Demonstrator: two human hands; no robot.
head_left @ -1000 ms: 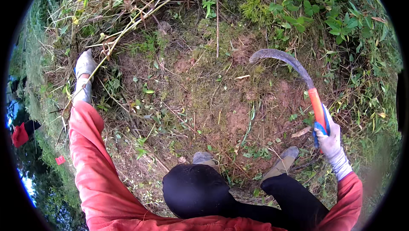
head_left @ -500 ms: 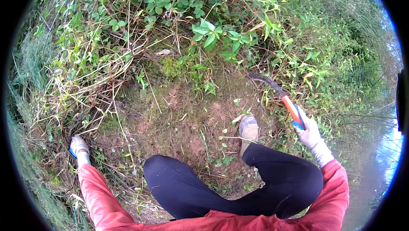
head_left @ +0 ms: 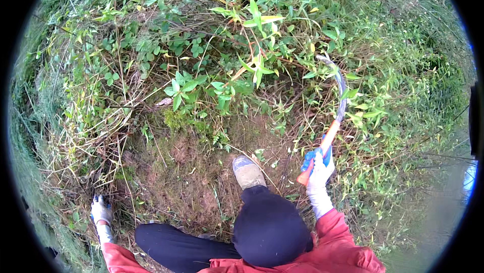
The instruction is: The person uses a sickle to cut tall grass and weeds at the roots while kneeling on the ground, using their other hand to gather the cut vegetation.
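Note:
My right hand (head_left: 317, 168), in a white and blue glove, grips the orange handle of a sickle (head_left: 337, 100). Its curved grey blade points up into leafy green plants (head_left: 247, 66) ahead of me. My left hand (head_left: 101, 210), also gloved, rests low at the left on dry stalks and grass beside a patch of bare soil (head_left: 191, 172). Whether its fingers hold anything cannot be told. My grey shoe (head_left: 248, 171) stands on the soil, and my dark trouser knee (head_left: 267, 225) is bent below it. Both sleeves are red.
Thick weeds and grass (head_left: 398, 122) surround the bare patch on all sides. Dry cut stems (head_left: 96, 122) lie tangled at the left. The ground drops away at the far right edge.
The view has swung toward the leafy plants. My right hand raised the sickle so its blade now stands upright in the foliage. My left hand stays low at the left.

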